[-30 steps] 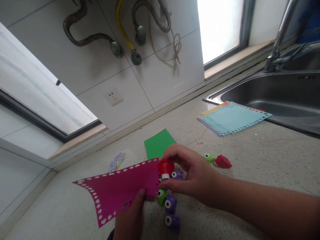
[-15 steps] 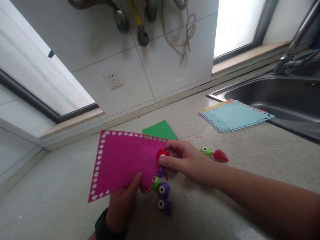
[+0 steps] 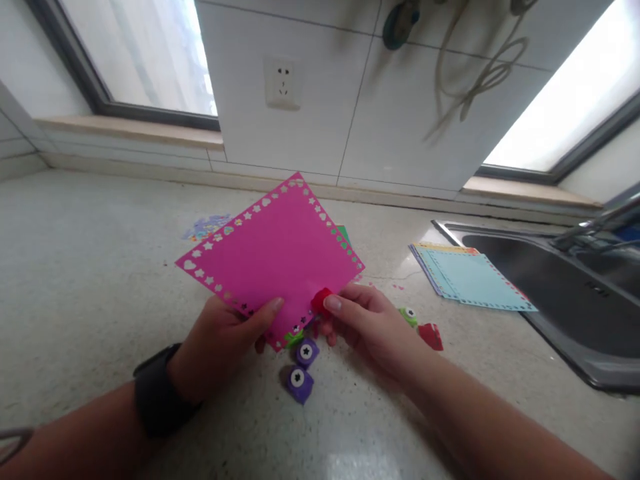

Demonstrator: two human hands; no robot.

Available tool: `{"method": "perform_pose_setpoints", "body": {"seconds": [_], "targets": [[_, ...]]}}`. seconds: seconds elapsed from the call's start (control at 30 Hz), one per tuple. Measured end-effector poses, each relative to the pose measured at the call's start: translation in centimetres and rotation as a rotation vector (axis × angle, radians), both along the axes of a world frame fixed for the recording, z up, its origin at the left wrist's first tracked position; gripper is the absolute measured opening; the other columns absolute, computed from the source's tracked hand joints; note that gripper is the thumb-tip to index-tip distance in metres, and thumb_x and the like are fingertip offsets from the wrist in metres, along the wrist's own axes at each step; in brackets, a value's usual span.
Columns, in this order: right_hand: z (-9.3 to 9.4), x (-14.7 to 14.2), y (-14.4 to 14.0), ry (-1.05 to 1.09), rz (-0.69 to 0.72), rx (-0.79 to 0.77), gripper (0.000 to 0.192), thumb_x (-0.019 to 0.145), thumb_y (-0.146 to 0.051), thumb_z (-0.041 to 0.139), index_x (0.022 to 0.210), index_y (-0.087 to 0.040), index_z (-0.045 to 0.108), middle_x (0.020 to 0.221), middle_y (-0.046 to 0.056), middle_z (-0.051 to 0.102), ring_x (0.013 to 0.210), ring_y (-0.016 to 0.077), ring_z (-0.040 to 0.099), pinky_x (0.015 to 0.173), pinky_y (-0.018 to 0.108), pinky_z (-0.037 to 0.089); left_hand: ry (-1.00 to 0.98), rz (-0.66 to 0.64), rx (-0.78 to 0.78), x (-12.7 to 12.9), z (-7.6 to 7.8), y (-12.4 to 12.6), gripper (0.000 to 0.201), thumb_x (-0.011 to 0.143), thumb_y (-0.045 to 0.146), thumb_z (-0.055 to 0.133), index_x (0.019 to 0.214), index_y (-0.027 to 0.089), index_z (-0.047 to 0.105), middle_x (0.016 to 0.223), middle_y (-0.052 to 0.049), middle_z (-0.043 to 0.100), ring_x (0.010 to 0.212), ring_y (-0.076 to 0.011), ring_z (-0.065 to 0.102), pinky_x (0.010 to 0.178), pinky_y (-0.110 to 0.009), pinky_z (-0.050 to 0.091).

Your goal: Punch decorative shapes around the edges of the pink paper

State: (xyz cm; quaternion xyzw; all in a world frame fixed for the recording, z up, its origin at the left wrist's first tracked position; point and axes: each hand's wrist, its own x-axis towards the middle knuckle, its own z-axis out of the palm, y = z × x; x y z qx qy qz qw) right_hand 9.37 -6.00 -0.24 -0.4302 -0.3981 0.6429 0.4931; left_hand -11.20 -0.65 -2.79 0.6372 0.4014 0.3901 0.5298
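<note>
A pink sheet of paper [image 3: 270,247], with star, heart and flower holes cut along its edges, is tilted above the counter. My left hand [image 3: 235,327] pinches its lower edge, thumb on top. In my right hand [image 3: 367,320] a red craft punch [image 3: 323,301] is gripped between thumb and fingers at the sheet's lower right edge. Whether the punch is pressed down I cannot tell. Just below the paper stand two purple punches [image 3: 305,351] with white buttons, and a green punch [image 3: 294,339] is partly hidden under the sheet's corner.
Right of my right hand lie another green punch [image 3: 409,316] and a red punch [image 3: 431,336]. A stack of punched sheets [image 3: 470,277] overlaps the edge of the metal sink [image 3: 560,293]. Paper confetti [image 3: 205,227] lies behind the pink sheet, and a green sheet [image 3: 344,233] peeks out.
The pink sheet has turned, with a corner now pointing up toward the wall. My right hand keeps the red punch at its right edge. The camera view has also turned.
</note>
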Motion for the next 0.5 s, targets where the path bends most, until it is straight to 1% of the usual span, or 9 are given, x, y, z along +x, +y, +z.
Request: {"method": "perform_pose_setpoints", "body": {"seconds": [0.07,0.13,0.33,0.5], "targets": [[-0.11,-0.28,0.02,0.016,0.005,-0.022,0.030,0.082,-0.041,0.079,0.082,-0.013,0.069,0.067,0.002,0.064,0.059,0.0089,0.055,0.058,0.023,0.042,-0.045,-0.048,-0.010,0.05,-0.05,0.11,0.036,0.086,0.037,0.064,0.055,0.019,0.061,0.046,0.002,0.058,0.040,-0.0103,0.051,0.039,-0.019,0.042],[-0.31,-0.49,0.09,0.010,0.013,-0.037,0.030,0.081,-0.042,0.079,0.082,-0.013,0.070,0.065,0.001,0.063,0.056,0.0088,0.053,0.055,0.023,0.040,-0.090,-0.054,-0.019,0.08,-0.20,0.23,0.032,0.084,0.036,0.065,0.057,0.019,0.063,0.046,0.003,0.058,0.038,-0.0103,0.051,0.037,-0.019,0.041],[-0.79,-0.91,0.33,-0.035,-0.003,-0.053,0.033,0.079,-0.045,0.080,0.076,-0.014,0.067,0.061,0.001,0.061,0.052,0.0085,0.050,0.051,0.023,0.037,-0.101,-0.031,-0.046,-0.04,-0.86,0.31,0.029,0.083,0.036,0.068,0.059,0.020,0.063,0.044,0.002,0.056,0.036,-0.0106,0.049,0.034,-0.018,0.038],[-0.85,-1.07,0.30,-0.076,-0.030,-0.046,0.033,0.080,-0.044,0.079,0.075,-0.014,0.066,0.060,0.001,0.060,0.051,0.0084,0.048,0.051,0.024,0.037,-0.085,-0.025,-0.048,-0.01,-0.79,0.29,0.030,0.082,0.038,0.067,0.058,0.020,0.061,0.043,0.003,0.055,0.034,-0.0112,0.049,0.033,-0.018,0.037]]}}
